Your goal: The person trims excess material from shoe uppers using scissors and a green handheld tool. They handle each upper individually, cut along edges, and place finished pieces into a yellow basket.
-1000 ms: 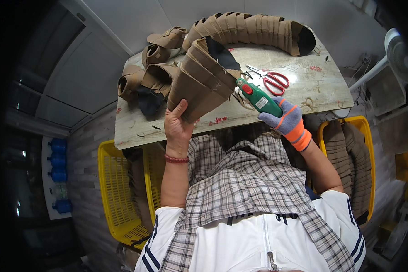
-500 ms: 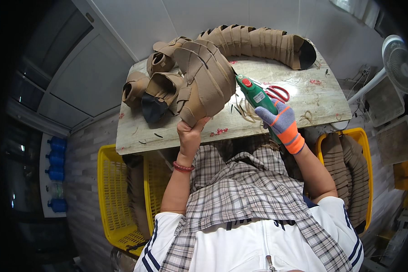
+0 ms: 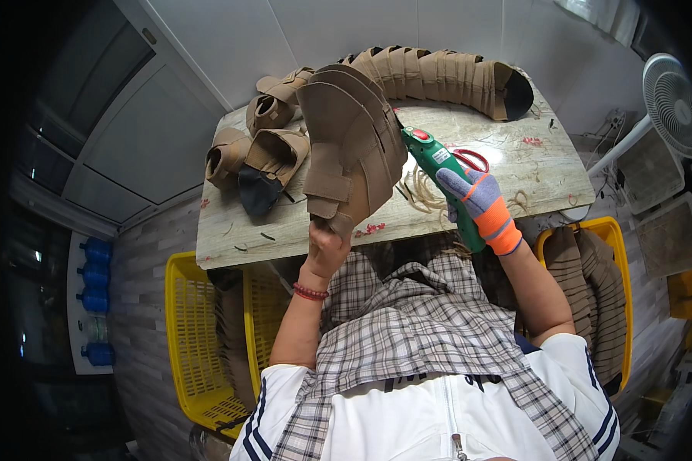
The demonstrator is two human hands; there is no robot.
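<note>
My left hand is bare and closed on the lower end of several brown shoe uppers, joined one over another and held up above the table. My right hand, in a grey and orange glove, grips green electric scissors with a red button. Their dark tip meets the right edge of the uppers, and the blades are too small to make out. Red-handled scissors lie just beyond my right hand. Beside them are loose tan strips. Part of my left hand's fingers is hidden behind the uppers.
A long row of nested uppers curves along the back of the table. Separate uppers stand at the left. Yellow baskets with more brown uppers flank my lap. A white fan stands at the right.
My left hand has turned the uppers more upright, showing their broad faces and a strap piece. The electric scissors have shifted slightly along the right edge of the uppers.
</note>
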